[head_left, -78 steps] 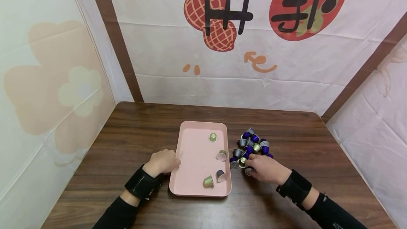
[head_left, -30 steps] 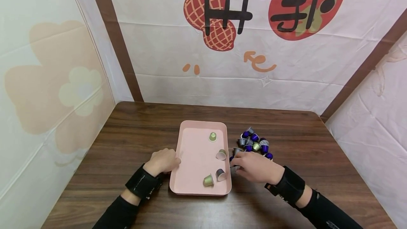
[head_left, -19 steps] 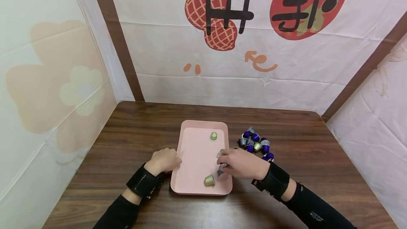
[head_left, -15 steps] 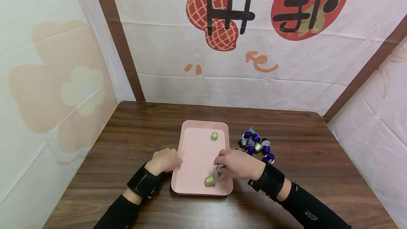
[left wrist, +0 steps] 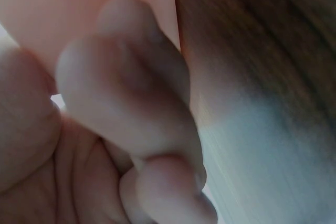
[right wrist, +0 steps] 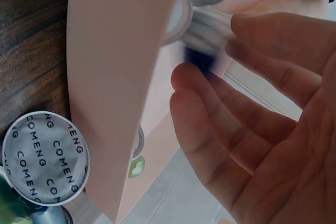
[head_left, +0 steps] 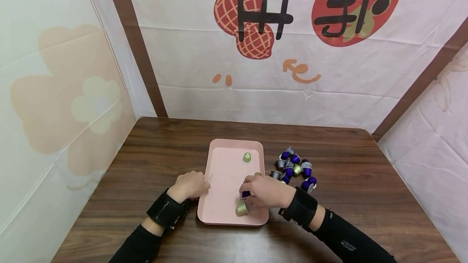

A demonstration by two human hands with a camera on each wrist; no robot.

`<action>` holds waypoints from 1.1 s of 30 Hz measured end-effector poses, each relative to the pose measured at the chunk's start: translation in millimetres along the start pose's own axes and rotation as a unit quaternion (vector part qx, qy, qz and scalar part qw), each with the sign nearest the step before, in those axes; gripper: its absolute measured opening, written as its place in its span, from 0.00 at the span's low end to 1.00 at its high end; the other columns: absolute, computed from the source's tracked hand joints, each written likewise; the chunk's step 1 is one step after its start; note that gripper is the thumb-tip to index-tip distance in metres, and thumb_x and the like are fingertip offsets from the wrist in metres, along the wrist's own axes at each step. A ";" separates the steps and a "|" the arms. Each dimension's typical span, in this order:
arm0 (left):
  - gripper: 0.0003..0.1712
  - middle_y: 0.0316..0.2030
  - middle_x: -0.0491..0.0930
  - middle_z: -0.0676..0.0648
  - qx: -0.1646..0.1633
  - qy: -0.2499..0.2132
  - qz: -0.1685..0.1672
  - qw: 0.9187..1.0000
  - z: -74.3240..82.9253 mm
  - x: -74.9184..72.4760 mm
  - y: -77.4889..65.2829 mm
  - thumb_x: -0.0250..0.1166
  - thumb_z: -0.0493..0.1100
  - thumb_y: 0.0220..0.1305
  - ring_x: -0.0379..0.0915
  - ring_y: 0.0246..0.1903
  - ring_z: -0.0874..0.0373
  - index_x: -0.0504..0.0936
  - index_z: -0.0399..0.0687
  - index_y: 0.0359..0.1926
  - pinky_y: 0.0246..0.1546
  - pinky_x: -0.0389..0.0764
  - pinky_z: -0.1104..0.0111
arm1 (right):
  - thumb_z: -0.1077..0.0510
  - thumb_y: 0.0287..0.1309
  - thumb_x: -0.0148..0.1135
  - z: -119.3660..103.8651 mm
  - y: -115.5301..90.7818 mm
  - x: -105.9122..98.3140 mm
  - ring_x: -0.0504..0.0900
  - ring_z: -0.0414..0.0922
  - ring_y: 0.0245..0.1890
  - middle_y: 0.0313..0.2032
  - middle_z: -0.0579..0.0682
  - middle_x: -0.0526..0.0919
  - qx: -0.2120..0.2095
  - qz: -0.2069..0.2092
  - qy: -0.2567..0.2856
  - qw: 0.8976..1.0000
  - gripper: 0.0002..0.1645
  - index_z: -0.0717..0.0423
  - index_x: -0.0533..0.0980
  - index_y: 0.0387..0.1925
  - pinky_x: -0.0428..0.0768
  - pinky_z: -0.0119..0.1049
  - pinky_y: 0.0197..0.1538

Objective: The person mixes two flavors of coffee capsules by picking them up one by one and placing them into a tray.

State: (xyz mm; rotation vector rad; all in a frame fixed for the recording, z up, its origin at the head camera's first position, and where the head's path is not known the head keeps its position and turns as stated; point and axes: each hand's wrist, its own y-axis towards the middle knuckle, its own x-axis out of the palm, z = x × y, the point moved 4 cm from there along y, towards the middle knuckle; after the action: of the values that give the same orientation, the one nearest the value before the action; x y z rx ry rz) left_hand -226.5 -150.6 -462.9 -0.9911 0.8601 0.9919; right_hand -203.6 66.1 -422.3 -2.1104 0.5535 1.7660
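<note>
My left hand holds the left rim of a pink tray; its fingers curl beside the tray wall in the left wrist view. Over the tray's right half is my right hand. A dark blue coffee capsule with a pale rim shows blurred between its thumb and loosened fingertips; the fingers themselves look sharp. Just below, a green capsule lies on its side in the tray. Another green capsule stands near the far end. Further capsules in the tray are partly hidden by the right hand.
Right of the tray, several blue, grey and green capsules are heaped on the brown wooden table. Two blue ones lie at the heap's near right. A printed cloth hangs behind the table.
My right hand has moved left from the heap to over the tray, bringing a capsule. That capsule has turned, now showing its blue side. My left hand stays at the tray's rim.
</note>
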 end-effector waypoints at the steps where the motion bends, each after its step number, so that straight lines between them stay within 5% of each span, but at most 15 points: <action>1: 0.17 0.10 0.70 0.51 0.000 -0.001 -0.001 1.000 0.1 0.3 0.2 0.54 0.45 0.57 0.66 0.14 0.57 0.73 0.47 0.13 0.18 0.65 0.64 | 0.55 0.57 0.63 0.6 -0.2 -0.9 0.76 0.38 0.37 0.40 0.46 0.79 0.002 0.001 0.002 1.000 0.12 0.52 0.80 0.44 0.75 0.31 0.40; 17: 0.17 0.10 0.71 0.50 -0.002 0.003 -0.008 1.000 -0.1 1.8 2.5 0.55 0.45 0.56 0.67 0.14 0.56 0.73 0.46 0.14 0.19 0.67 0.63 | 0.62 0.56 0.63 38.7 -32.2 -32.1 0.73 0.36 0.29 0.36 0.49 0.78 0.053 0.051 0.040 0.997 0.11 0.57 0.80 0.43 0.75 0.29 0.32; 25: 0.17 0.11 0.71 0.50 -0.001 0.001 -0.008 1.000 0.7 -0.5 0.9 0.55 0.44 0.56 0.67 0.15 0.56 0.73 0.47 0.13 0.19 0.66 0.64 | 0.62 0.55 0.63 55.5 -47.5 -22.8 0.74 0.39 0.30 0.36 0.52 0.78 0.094 0.018 0.023 0.995 0.13 0.57 0.80 0.44 0.75 0.32 0.32; 33: 0.18 0.11 0.70 0.50 0.006 -0.005 -0.004 1.000 0.8 0.4 0.4 0.54 0.44 0.57 0.66 0.14 0.57 0.73 0.47 0.12 0.18 0.66 0.65 | 0.64 0.52 0.64 65.0 -60.8 -9.1 0.74 0.40 0.29 0.33 0.49 0.77 0.090 0.018 0.004 0.996 0.08 0.57 0.80 0.37 0.75 0.34 0.31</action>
State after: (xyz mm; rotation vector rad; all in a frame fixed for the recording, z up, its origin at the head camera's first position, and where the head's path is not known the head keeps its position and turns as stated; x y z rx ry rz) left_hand -226.7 -149.6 -463.1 -0.9775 0.8532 0.9826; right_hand -230.5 151.5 -424.4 -1.9962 0.7280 1.6599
